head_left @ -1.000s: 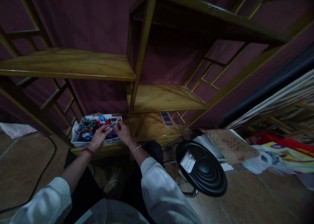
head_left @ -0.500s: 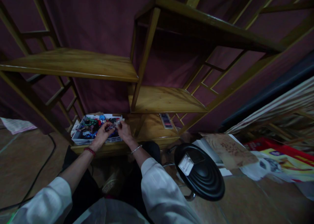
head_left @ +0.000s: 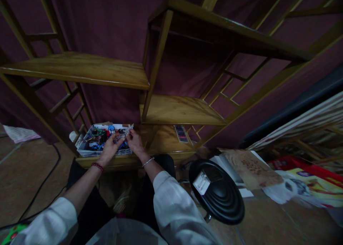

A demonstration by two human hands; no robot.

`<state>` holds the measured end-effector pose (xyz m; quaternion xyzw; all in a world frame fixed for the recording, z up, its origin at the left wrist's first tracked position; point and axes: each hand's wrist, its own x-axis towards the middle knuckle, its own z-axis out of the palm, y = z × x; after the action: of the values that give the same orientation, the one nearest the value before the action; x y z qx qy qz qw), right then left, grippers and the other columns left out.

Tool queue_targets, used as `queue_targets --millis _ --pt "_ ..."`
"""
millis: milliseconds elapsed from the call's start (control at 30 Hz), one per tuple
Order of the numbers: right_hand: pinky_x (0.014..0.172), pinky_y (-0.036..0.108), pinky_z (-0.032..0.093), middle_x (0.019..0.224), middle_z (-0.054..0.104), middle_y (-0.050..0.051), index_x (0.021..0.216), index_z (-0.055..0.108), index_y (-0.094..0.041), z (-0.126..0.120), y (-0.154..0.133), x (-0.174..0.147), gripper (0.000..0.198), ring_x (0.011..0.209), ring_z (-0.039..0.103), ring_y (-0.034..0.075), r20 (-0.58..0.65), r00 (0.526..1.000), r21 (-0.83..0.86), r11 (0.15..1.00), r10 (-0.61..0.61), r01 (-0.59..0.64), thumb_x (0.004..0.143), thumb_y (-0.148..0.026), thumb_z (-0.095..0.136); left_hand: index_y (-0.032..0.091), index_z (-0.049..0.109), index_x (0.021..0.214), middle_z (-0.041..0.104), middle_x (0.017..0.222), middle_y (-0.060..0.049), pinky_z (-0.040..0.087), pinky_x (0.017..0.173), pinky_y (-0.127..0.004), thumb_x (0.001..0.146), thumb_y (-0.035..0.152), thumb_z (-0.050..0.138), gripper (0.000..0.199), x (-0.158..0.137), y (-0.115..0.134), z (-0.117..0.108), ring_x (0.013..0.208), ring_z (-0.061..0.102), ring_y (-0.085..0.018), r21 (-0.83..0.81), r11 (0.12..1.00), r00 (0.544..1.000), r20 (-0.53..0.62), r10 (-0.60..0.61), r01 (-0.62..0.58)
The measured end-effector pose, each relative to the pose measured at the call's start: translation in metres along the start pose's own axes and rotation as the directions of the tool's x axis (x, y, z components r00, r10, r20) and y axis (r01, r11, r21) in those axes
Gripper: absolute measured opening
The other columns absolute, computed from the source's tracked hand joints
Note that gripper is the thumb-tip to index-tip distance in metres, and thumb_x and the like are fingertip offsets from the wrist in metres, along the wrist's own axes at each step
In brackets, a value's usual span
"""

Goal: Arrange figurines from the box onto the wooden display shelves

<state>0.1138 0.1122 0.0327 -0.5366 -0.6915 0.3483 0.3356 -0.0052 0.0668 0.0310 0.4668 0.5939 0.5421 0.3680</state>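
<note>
On the bottom shelf at the left stands a white box (head_left: pixel 88 153) full of small colourful items (head_left: pixel 98 136) in green, red, blue and black; I cannot make out their kind. Over its right part, both hands hold a small clear, crinkled plastic packet (head_left: pixel 123 134). My left hand (head_left: pixel 110 146), a red bead bracelet at its wrist, grips the packet's left side with curled fingers. My right hand (head_left: pixel 135 142), with a silver bracelet, pinches its right end. What the packet contains is too blurred to tell.
Wooden shelves (head_left: pixel 77 69) rise in front and above. A pixelated dark item (head_left: pixel 181 133) lies on the bottom shelf. To my right are a round black ridged seat (head_left: pixel 222 198) bearing a small white box (head_left: pixel 201 182), and a colourful package (head_left: pixel 313 184) on the floor.
The clear packet shows more plainly between my hands, its right end pointing up past the right fingers. The fingers have shifted slightly on it. The view has moved a little.
</note>
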Motion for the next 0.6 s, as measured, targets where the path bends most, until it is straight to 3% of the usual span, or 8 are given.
queue_targets --millis 233,433,600 --pt "0.067 0.022 0.052 0.093 0.067 -0.001 0.112 0.055 -0.027 -0.009 0.010 -0.007 0.028 0.075 0.065 0.012 0.014 1.000 0.057 0.998 0.016 -0.017 0.086 -0.025 0.047 0.016 0.063 0.093 0.066 0.090 -0.006 0.044 0.080 -0.031 0.062 0.047 0.066 0.044 -0.009 -0.005 0.014 0.085 0.059 -0.020 -0.079 0.997 0.999 -0.034 0.001 -0.004" --pt "0.052 0.017 0.051 0.088 0.068 -0.003 0.116 0.053 -0.026 -0.028 0.008 -0.011 0.031 0.054 0.062 0.008 0.101 0.994 0.143 0.988 0.047 -0.061 0.085 -0.026 0.047 0.014 0.062 0.096 0.064 0.080 -0.003 0.046 0.052 -0.024 0.061 0.057 0.063 0.055 -0.016 0.008 0.026 0.064 0.055 -0.015 -0.130 0.983 0.990 -0.051 -0.134 0.127" --pt "0.045 0.016 0.048 0.088 0.068 -0.001 0.117 0.054 -0.024 -0.036 0.011 -0.014 0.034 0.045 0.058 0.007 0.145 0.988 0.205 0.975 0.054 -0.083 0.083 -0.026 0.050 0.012 0.063 0.091 0.061 0.067 -0.002 0.046 0.047 -0.025 0.063 0.058 0.061 0.054 -0.019 0.018 0.031 0.054 0.052 -0.013 -0.188 0.964 0.977 -0.064 -0.202 0.188"
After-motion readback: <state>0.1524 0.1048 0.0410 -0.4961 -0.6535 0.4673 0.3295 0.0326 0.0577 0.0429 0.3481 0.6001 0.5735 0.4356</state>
